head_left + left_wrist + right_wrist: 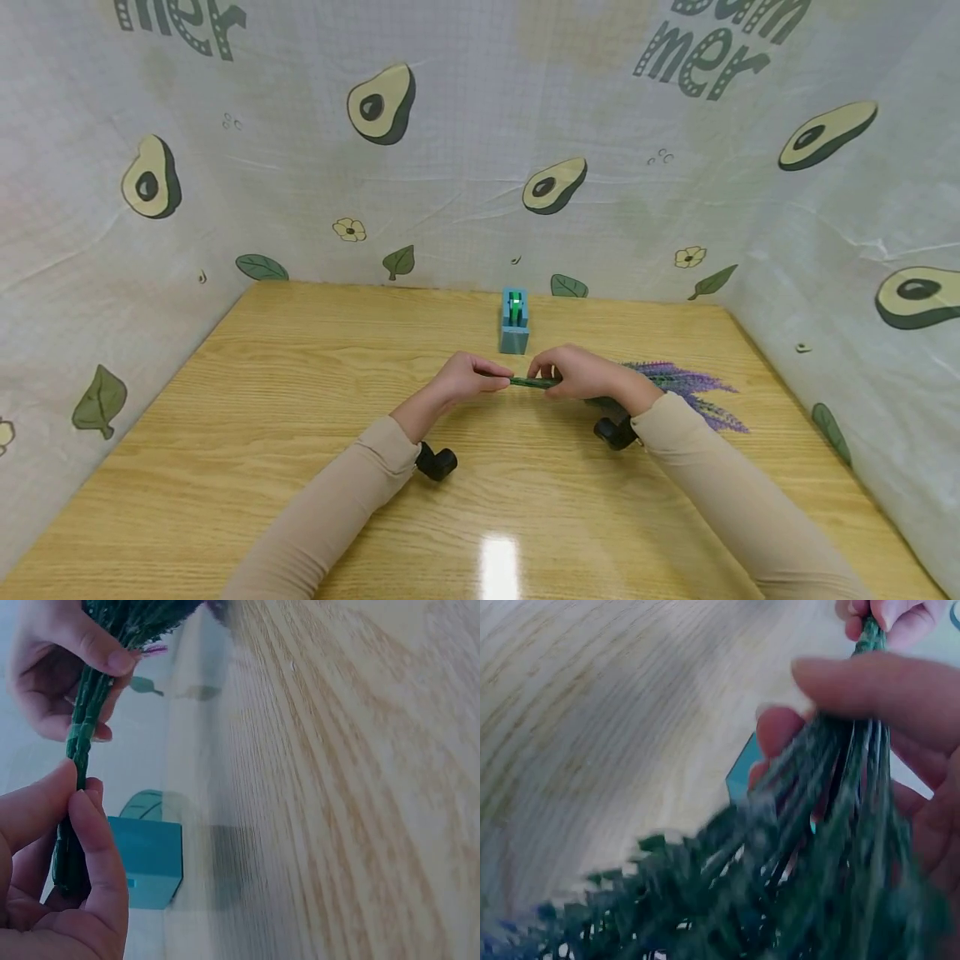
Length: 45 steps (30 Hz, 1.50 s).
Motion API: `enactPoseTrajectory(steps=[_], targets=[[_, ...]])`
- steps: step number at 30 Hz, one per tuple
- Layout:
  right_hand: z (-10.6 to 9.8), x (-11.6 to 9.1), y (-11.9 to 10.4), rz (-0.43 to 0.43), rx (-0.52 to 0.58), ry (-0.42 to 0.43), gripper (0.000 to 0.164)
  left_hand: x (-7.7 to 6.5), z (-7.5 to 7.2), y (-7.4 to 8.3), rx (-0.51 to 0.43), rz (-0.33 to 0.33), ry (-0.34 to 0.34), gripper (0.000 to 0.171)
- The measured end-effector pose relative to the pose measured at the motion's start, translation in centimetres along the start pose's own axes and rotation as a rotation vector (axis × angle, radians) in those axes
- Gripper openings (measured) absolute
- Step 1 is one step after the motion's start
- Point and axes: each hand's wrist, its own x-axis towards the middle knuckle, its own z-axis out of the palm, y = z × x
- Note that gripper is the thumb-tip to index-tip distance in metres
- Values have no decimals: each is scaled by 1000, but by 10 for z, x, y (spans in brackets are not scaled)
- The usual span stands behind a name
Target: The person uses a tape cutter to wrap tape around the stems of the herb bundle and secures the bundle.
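Note:
A bunch of artificial lavender (686,382) with purple tips lies sideways across both hands, its flower heads to the right. My left hand (467,380) pinches the bottom ends of the green stems (531,382) between thumb and fingers. Higher up the stems, my right hand (581,372) grips the bunch, thumb on one side and fingers on the other. In the left wrist view a shiny band of green tape (80,733) goes round the stems between the two hands. In the right wrist view the leafy part (780,877) spreads out, blurred.
Just beyond the hands stands a blue tape dispenser (514,337) with a green roll (515,307) in it. The wooden table (300,358) is bounded at the back and sides by a white cloth (465,217) printed with avocados. Black wrist cameras (437,462) hang below the sleeves.

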Motion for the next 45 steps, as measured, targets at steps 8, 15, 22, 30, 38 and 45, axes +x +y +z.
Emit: enactPoseTrajectory(steps=[8, 15, 22, 30, 38, 45], targets=[[4, 0, 10, -15, 166, -5, 20, 3, -2, 0, 175, 69, 23, 15], [4, 0, 4, -13, 53, 86, 18, 9, -6, 6, 263, 92, -9, 20], [8, 5, 4, 34, -28, 121, 26, 14, -8, 9, 312, 130, -57, 15], [8, 8, 9, 37, 69, 26, 20, 16, -6, 7, 352, 146, -6, 9], [7, 10, 7, 11, 38, 87, 14, 17, -3, 4, 325, 187, 64, 8], [9, 12, 7, 34, -17, 146, 21, 16, -3, 9, 404, 233, 61, 13]])
